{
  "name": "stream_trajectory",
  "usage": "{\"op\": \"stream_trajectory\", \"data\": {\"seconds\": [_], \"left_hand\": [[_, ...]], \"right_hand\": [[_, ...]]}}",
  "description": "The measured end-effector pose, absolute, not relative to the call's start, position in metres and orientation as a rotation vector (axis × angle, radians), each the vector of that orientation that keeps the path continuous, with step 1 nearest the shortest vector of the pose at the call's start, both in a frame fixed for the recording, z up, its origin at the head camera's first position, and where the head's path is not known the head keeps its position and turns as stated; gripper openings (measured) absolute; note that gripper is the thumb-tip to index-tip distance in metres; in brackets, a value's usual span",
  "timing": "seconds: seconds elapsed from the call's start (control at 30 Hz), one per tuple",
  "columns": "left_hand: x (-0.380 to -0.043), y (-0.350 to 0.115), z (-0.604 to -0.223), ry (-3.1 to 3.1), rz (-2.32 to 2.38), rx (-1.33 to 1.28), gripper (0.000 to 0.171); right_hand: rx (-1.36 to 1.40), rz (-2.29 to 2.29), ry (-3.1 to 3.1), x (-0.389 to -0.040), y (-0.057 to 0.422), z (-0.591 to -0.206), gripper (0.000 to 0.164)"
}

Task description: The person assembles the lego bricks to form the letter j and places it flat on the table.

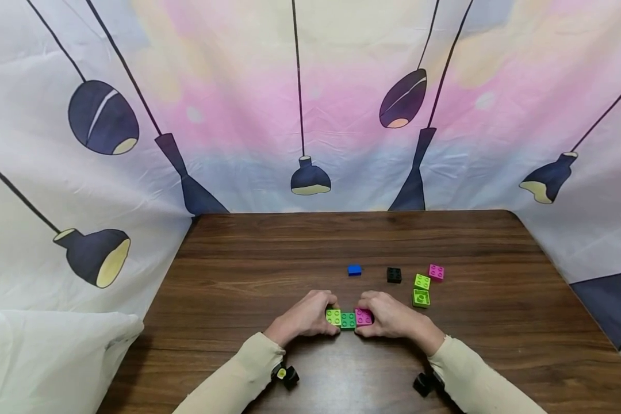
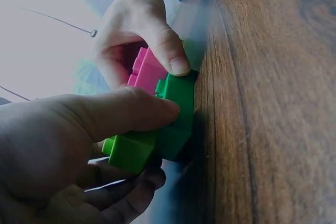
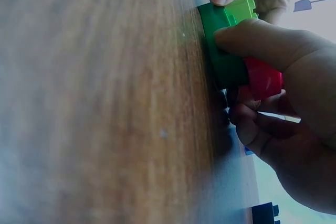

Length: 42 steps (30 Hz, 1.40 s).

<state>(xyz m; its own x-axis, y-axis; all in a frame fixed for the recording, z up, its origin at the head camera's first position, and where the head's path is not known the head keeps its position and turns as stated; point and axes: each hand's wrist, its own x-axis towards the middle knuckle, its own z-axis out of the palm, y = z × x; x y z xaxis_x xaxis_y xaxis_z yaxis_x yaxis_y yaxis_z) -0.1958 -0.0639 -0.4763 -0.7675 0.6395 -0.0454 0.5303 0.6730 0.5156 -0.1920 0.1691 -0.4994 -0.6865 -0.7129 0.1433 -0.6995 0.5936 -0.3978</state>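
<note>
A green toy building brick (image 1: pixel 348 321) lies on the table in front of the person, its studs showing in the middle. Raised on its left end is a lime brick (image 1: pixel 333 317); a pink brick (image 1: pixel 363 317) sits on its right end. The left hand (image 1: pixel 310 313) grips the left end, with its thumb (image 2: pixel 157 109) across the green brick's near side and its fingers behind. From the other side, the right hand (image 1: pixel 390 315) grips the pink end, its thumb (image 3: pixel 236 38) also against the green side. Fingers partly hide both upper bricks.
Behind the hands lie a blue brick (image 1: pixel 354 270) and a black brick (image 1: pixel 394 275). Farther right are a lime brick (image 1: pixel 422 281), an overturned lime brick (image 1: pixel 421 298) and another pink brick (image 1: pixel 436 272). A printed cloth (image 1: pixel 259 115) hangs beyond the wooden table (image 1: pixel 269 247).
</note>
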Motion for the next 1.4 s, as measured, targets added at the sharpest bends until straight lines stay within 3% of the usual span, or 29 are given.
{"op": "stream_trajectory", "data": {"seconds": [0.43, 0.93, 1.4], "left_hand": [[-0.196, -0.064, -0.478, 2.674, 0.709, 0.983, 0.025], [-0.190, -0.065, -0.477, 2.674, 0.678, 0.944, 0.025], [-0.189, -0.065, -0.477, 2.683, 0.652, 0.927, 0.027]], "right_hand": [[-1.194, -0.663, 2.786, -0.192, 0.169, -0.499, 0.028], [-1.153, -0.643, 2.692, -0.191, 0.176, -0.496, 0.044], [-1.174, -0.701, 2.613, -0.190, 0.187, -0.489, 0.049]]}}
